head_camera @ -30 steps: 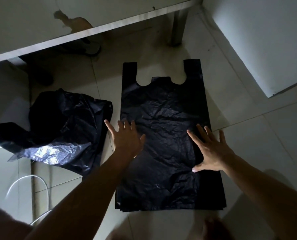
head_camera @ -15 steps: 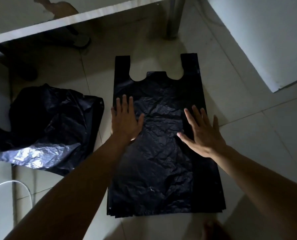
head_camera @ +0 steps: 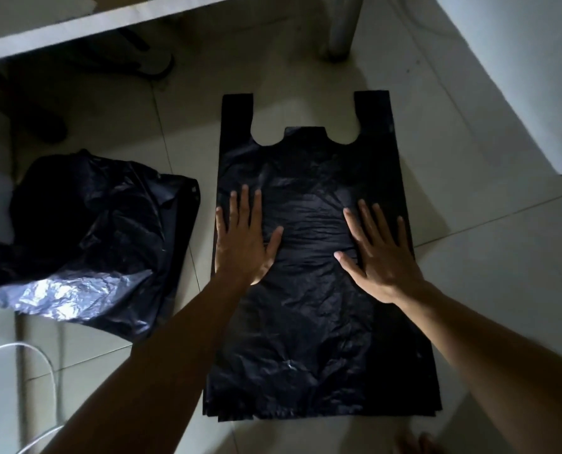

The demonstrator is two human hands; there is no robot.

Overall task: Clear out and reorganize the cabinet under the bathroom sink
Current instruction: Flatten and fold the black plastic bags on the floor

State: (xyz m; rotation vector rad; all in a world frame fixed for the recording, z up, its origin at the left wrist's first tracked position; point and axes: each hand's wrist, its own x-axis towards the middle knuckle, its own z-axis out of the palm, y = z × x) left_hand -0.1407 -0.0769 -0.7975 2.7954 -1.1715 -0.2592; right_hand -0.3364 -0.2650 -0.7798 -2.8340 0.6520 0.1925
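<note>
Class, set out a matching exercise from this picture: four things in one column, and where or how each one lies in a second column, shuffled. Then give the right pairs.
Things
1. flat black bag
2. crumpled black bag
3. left hand
4. white cable

States
A. curved, at the lower left on the floor
B. heaped, left of the flat one
C. spread on the tiles, handles far from the person
D. palm down on the flat bag's left side

Pairs: 1-C, 2-B, 3-D, 4-A

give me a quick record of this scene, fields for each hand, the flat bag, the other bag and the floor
left hand: flat, palm down on flat bag's left edge
right hand: flat, palm down on its right half
flat bag: black, spread on floor, handles pointing away
crumpled bag: black, bunched, left of flat bag
floor: pale tiles
</note>
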